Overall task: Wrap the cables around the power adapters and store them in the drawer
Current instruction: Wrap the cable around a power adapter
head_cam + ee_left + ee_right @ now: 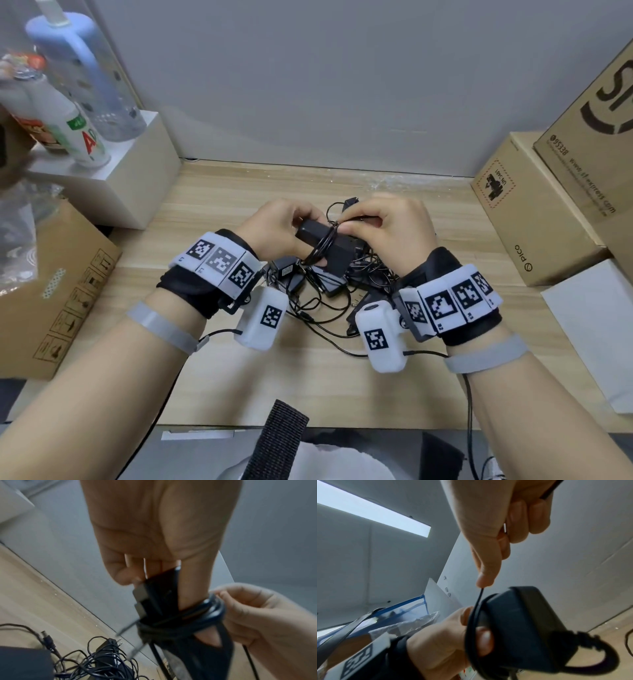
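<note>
Item: black adapter [334,245], half-wrapped, held above the surface [445,240].

My left hand [274,229] grips one end of the adapter, fingers curled round the body; my right hand [387,222] pinches its thin cable [323,245] just past several coils already round the middle. Risks, as I judge them: the coils look loose and may slide off the end if my pinch slackens; at least one loop appears to pass over my left finger, so pulling it free could leave slack; the free tail may snag the tangled pile of other adapters [329,284] lying directly below. Drawer not in view.
</note>
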Action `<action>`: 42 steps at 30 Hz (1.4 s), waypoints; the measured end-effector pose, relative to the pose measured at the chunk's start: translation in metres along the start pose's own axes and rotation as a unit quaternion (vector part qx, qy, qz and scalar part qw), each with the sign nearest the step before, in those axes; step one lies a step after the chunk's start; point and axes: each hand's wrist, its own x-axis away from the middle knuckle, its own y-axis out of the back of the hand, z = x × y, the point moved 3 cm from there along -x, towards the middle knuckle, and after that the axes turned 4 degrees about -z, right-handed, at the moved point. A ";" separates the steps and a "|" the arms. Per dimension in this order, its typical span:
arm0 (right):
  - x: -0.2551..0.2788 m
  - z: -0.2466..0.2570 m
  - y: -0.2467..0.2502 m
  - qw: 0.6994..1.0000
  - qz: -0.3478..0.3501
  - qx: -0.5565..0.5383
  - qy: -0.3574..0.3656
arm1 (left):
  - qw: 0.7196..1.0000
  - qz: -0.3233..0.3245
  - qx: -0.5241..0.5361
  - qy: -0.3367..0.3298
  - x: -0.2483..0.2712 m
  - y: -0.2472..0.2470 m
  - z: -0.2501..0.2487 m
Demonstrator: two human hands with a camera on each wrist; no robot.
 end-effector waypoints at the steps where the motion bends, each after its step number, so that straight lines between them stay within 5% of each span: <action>1: 0.000 -0.003 0.000 0.999 -0.017 -0.024 -0.013 | 0.999 0.028 0.025 -0.001 0.001 0.000 -0.001; 5: 0.003 -0.015 -0.004 0.994 -0.041 -0.075 -0.060 | 0.981 0.074 0.178 -0.007 0.006 0.001 0.000; 10: 0.008 -0.029 -0.012 0.989 -0.019 -0.086 -0.121 | 0.940 0.045 0.338 -0.030 0.004 0.002 -0.004; 16: 0.013 -0.017 -0.028 0.984 0.114 -0.035 -0.129 | 0.924 -0.072 0.376 0.001 0.000 0.000 -0.009; 22: 0.020 -0.005 -0.029 0.984 0.173 0.025 -0.047 | 0.912 -0.129 0.388 0.037 0.001 0.003 -0.002; 34: 0.014 0.011 -0.017 0.977 0.048 -0.192 -0.084 | 0.917 -0.178 0.351 0.057 0.005 -0.003 0.004; 42: 0.011 0.012 -0.017 0.967 -0.041 -0.232 -0.093 | 0.917 -0.157 0.364 0.055 0.007 -0.014 -0.005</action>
